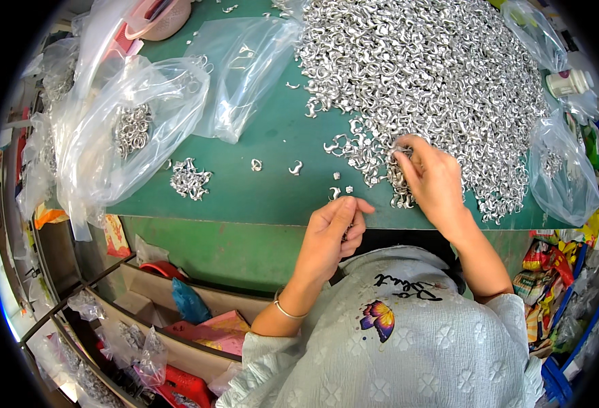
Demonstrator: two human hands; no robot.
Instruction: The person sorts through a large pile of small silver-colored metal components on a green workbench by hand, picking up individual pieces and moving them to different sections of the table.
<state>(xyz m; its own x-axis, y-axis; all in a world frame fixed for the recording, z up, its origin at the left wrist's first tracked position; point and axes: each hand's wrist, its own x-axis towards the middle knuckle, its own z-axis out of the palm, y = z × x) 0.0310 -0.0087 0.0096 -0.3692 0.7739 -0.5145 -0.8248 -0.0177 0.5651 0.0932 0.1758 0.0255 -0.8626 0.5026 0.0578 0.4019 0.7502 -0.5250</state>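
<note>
A large heap of small curved silver metal castings (422, 68) covers the right part of the green table. At the heap's near left edge, my right hand (437, 178) has its thumb and forefinger curled round a small casting among the loose ones. My left hand (332, 234) is closed just off the table's near edge, thumb on top. Small metal castings show partly between its curled fingers; the rest are hidden. Just beyond it lie a few tiny pieces (349, 190). A single casting (295, 168), a ring-shaped piece (257, 164) and a small pile of castings (191, 179) lie farther left.
A clear plastic bag (170, 95) with metal rings (133, 129) lies on the left, near a pink basket (158, 20). At the right edge are another clear bag (563, 173) and a white bottle (569, 83). Open drawers (177, 302) sit below the table at left.
</note>
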